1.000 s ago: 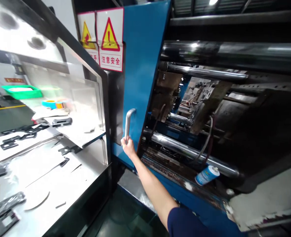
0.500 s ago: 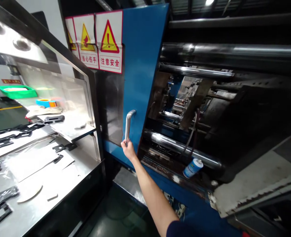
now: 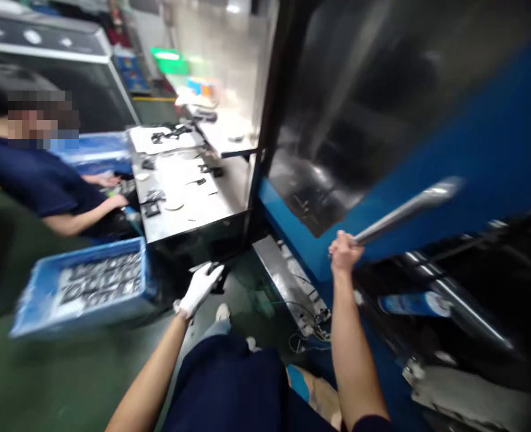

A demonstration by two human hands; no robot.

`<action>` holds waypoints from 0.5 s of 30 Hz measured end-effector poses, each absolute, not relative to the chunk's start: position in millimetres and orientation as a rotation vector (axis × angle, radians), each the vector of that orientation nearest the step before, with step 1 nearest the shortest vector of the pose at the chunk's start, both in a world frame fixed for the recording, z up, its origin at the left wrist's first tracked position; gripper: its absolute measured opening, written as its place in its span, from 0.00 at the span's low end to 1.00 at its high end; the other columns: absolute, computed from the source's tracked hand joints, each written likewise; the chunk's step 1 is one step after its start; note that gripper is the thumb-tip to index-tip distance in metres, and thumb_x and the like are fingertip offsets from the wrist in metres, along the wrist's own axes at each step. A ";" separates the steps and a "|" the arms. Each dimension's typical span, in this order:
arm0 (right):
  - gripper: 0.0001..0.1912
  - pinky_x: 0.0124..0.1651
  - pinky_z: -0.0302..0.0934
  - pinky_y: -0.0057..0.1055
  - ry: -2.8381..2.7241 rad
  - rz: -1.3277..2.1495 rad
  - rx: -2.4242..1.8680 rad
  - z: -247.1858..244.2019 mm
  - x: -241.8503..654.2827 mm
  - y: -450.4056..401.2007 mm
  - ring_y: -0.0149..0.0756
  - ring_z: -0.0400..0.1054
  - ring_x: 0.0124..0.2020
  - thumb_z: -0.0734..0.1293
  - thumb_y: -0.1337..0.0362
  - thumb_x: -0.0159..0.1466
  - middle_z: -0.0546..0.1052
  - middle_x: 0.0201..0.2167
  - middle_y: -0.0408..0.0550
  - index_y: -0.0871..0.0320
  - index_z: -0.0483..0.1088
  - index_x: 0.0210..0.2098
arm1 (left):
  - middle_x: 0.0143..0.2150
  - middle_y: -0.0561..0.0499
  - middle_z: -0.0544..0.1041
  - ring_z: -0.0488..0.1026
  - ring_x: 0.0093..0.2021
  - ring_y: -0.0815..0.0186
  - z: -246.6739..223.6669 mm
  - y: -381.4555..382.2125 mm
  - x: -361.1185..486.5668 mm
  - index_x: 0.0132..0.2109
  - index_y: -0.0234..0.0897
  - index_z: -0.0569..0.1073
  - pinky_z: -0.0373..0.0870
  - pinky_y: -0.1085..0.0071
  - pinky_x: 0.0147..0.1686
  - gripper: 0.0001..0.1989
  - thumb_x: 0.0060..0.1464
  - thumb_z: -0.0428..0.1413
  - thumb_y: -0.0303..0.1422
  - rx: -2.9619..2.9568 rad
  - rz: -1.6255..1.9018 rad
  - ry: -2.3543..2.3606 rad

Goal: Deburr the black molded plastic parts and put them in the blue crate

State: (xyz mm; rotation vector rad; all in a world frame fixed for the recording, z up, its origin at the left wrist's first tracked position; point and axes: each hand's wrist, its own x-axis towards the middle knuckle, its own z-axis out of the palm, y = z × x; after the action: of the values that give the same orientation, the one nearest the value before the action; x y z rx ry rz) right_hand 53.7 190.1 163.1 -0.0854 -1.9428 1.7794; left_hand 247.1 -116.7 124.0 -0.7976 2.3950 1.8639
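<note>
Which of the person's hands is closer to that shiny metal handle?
The right. The bare right hand grips the metal handle near its lower end; the white-gloved left hand is off to the left, not touching it.

Dark piece (image 3: 219, 281) in gloved left hand (image 3: 199, 290): partly behind the fingers, smeared, kind unclear. Handle (image 3: 407, 210): lower end lost inside right hand (image 3: 346, 251). Blue door (image 3: 467, 126) runs off the right edge. Lettering on can (image 3: 411, 303) unreadable. Crate (image 3: 31, 297): contents too blurred to identify. Co-worker (image 3: 26, 180) cut by left edge
</note>
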 end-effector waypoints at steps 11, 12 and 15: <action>0.17 0.12 0.45 0.25 -1.718 1.773 -0.126 165.8 111.1 234.3 0.23 0.48 0.10 0.66 0.64 0.54 0.53 0.10 0.32 0.53 0.52 0.17 | 0.32 0.51 0.76 0.69 0.26 0.71 154.5 -84.9 263.2 0.42 0.33 0.76 0.67 0.73 0.28 0.17 0.53 0.63 0.43 -0.519 2.317 2.444; 0.17 0.12 0.45 0.26 -1.701 1.771 -0.127 165.7 113.5 236.7 0.24 0.49 0.10 0.66 0.65 0.54 0.54 0.10 0.32 0.53 0.52 0.17 | 0.34 0.49 0.77 0.71 0.28 0.69 154.8 -85.6 265.6 0.42 0.33 0.76 0.69 0.73 0.30 0.17 0.51 0.64 0.42 -0.533 2.327 2.467; 0.19 0.13 0.44 0.28 -1.662 1.750 -0.130 166.1 119.3 241.8 0.24 0.48 0.10 0.65 0.69 0.55 0.53 0.11 0.34 0.53 0.50 0.15 | 0.36 0.48 0.79 0.74 0.34 0.65 157.9 -90.6 269.0 0.40 0.34 0.78 0.72 0.70 0.36 0.16 0.49 0.65 0.41 -0.542 2.302 2.568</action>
State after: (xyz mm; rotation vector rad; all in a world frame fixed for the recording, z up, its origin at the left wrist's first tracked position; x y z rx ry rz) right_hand 119.3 241.8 166.1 -0.1302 -1.6620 1.7500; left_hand 269.0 -90.6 157.9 -0.5418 2.5684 2.3018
